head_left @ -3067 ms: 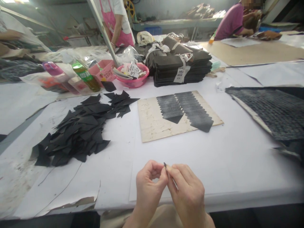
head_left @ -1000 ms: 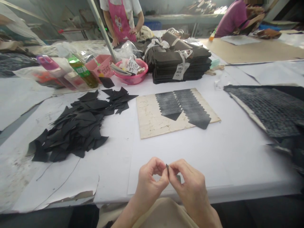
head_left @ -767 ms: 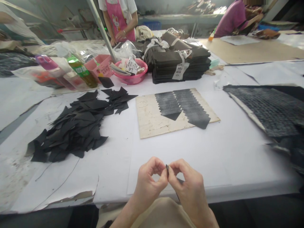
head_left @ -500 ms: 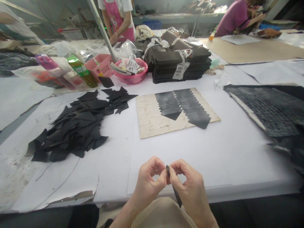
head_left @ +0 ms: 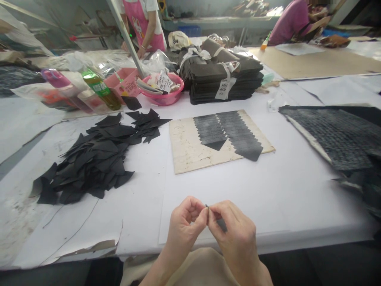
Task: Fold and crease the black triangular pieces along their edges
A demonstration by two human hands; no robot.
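Observation:
Close to the table's front edge, my left hand [head_left: 188, 220] and my right hand [head_left: 233, 228] meet fingertip to fingertip. Both pinch a small black piece [head_left: 222, 225] of thin sheet material. Its tip pokes out above the fingers, and a darker bit shows through the gap in my right hand; the rest is hidden. Beyond the hands lies a pale board [head_left: 187, 155] with two overlapped rows of black pointed pieces [head_left: 241, 133] on it. To the left, loose black cut pieces [head_left: 98, 159] form a heap on the white table covering.
A pink basin [head_left: 162, 98], a green-labelled bottle [head_left: 99, 87] and a tied black stack [head_left: 223, 83] stand at the back. Dark textured material [head_left: 339, 135] lies at right. A person in a pink apron [head_left: 145, 28] and a person in purple [head_left: 288, 22] are across the table.
My fingertips have drawn closer together around the black piece, and my right hand has turned slightly. Less of the piece shows; its strip hanging below my right hand is out of sight.

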